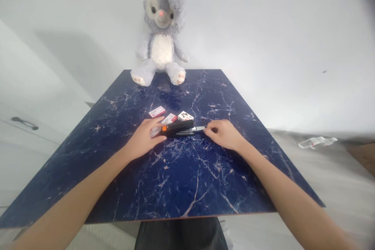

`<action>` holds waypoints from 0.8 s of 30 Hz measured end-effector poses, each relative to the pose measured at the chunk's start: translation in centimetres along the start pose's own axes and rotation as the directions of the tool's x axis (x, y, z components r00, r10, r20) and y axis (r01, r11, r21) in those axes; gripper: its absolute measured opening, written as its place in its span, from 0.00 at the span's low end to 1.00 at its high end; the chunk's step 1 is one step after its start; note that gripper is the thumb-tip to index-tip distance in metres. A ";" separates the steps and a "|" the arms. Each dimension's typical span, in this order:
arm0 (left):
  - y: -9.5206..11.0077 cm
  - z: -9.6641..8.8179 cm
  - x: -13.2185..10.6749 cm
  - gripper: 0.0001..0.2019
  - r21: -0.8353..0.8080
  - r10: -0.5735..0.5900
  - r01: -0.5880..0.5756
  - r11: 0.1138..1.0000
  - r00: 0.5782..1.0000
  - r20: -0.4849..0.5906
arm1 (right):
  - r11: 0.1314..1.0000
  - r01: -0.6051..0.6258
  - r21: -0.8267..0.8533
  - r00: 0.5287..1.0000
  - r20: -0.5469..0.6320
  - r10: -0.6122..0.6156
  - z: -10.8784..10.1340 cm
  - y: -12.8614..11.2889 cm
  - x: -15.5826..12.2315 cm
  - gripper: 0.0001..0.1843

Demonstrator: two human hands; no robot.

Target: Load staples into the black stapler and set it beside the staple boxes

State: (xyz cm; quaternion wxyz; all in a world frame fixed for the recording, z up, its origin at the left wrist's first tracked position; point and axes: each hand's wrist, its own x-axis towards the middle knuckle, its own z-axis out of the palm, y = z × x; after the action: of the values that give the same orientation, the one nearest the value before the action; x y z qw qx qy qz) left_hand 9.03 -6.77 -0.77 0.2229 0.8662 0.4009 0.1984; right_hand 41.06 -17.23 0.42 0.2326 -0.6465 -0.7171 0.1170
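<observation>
A black stapler with an orange patch at its left end lies on the dark blue marbled table. My left hand grips that left end, thumb on the near side and fingers on the far side. A silvery metal strip sticks out of the stapler's right end. My right hand is closed in a pinch at the outer tip of this strip. Just behind the stapler lie a small white box and a red-and-white packet, partly covered. Another small red-and-white box lies beyond my left fingers.
A large grey plush rabbit sits at the far edge of the table, against a pale wall. Clear plastic packaging lies on the floor to the right. A white cabinet door with a dark handle is on the left.
</observation>
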 end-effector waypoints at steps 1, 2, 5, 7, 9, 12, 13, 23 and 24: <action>0.0 -0.1 0.0 0.34 -0.001 -0.006 0.006 1.000 1.000 -0.001 | 1.000 0.003 -0.013 1.000 -0.008 -0.003 0.0 0.0 0.0 0.16; 0.0 -0.1 0.0 0.34 0.001 -0.009 0.009 1.000 1.000 -0.002 | 1.000 -0.001 -0.030 1.000 -0.018 0.000 -0.1 0.1 0.0 0.15; 0.2 -0.1 0.0 0.34 0.013 -0.004 0.004 1.000 1.000 -0.003 | 0.997 -0.025 -0.078 0.998 -0.061 0.020 -0.7 0.6 0.0 0.10; 0.3 -0.2 0.0 0.34 0.015 -0.009 0.009 1.000 1.000 -0.001 | 0.996 -0.007 -0.089 0.998 -0.067 0.001 -0.8 0.9 0.1 0.09; 0.3 -0.2 0.0 0.34 0.013 -0.030 0.030 0.999 1.000 0.000 | 0.996 0.053 -0.068 0.997 -0.053 -0.056 -0.5 0.9 0.1 0.10; 0.3 -0.3 0.0 0.34 0.005 -0.056 0.056 0.998 0.998 -0.001 | 0.986 0.165 -0.018 0.985 -0.041 -0.165 0.4 0.4 0.1 0.12; 0.3 -0.3 0.0 0.33 0.000 -0.061 0.061 0.998 0.998 -0.001 | 0.982 0.188 -0.016 0.981 -0.048 -0.188 0.7 0.1 0.0 0.12; 0.3 -0.1 -0.1 0.31 -0.050 -0.041 0.040 0.998 0.999 -0.030 | 0.946 0.221 -0.238 0.970 -0.046 -0.238 2.3 -2.5 -0.6 0.12; 0.3 -0.1 -0.1 0.30 -0.046 -0.041 0.040 0.998 0.999 -0.034 | 0.943 0.223 -0.247 0.971 -0.035 -0.238 2.4 -2.9 -0.7 0.13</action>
State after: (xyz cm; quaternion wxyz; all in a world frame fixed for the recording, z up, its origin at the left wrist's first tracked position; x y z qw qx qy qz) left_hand 9.14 -7.02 -0.57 0.2395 0.8490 0.4175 0.2181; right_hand 37.39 -17.98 -0.44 0.1872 -0.5850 -0.7889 -0.0201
